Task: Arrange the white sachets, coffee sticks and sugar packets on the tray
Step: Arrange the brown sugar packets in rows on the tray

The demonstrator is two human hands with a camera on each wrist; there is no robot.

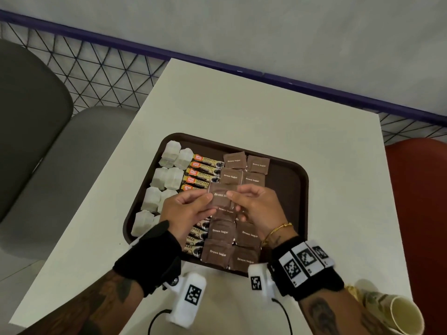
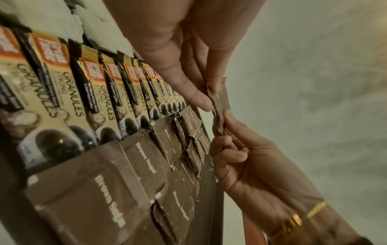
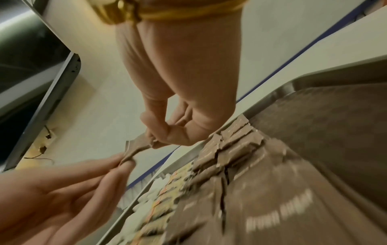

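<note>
Brown paper, printed "Brown Sugar", makes up the one sugar packet [image 1: 221, 197] lifted above the tray [image 1: 287, 180]: the left hand [image 1: 187, 210] pinches its left edge between thumb and fingertips, and the right hand [image 1: 255, 205] pinches its right edge the same way, so the packet hangs stretched between them, clear of the packets below. The left wrist view shows it edge-on [image 2: 220, 106], gripped at one end by the left hand [image 2: 188, 54] and at the other by the right hand [image 2: 247, 164]; the right wrist view shows it slightly creased [image 3: 136, 147] between both pinches.

Directly under the hands lie the other sugar packets [image 1: 220, 252], set flat in two columns that run from beyond the fingertips back to the wrists. To the left of the left hand sits a column of coffee sticks [image 1: 205, 170] marked "GRANULES", side by side, partly covered by that hand. Further left again are the white sachets [image 1: 169, 177], in pairs along the tray's left edge.

The dark brown tray rests on a white bench [image 1: 242, 105]. By the right forearm, at the bench's near right corner, a paper cup [image 1: 396, 313] lies on its side. Grey chairs [image 1: 36, 117] stand off to the left, and a red seat [image 1: 420, 189] to the right.
</note>
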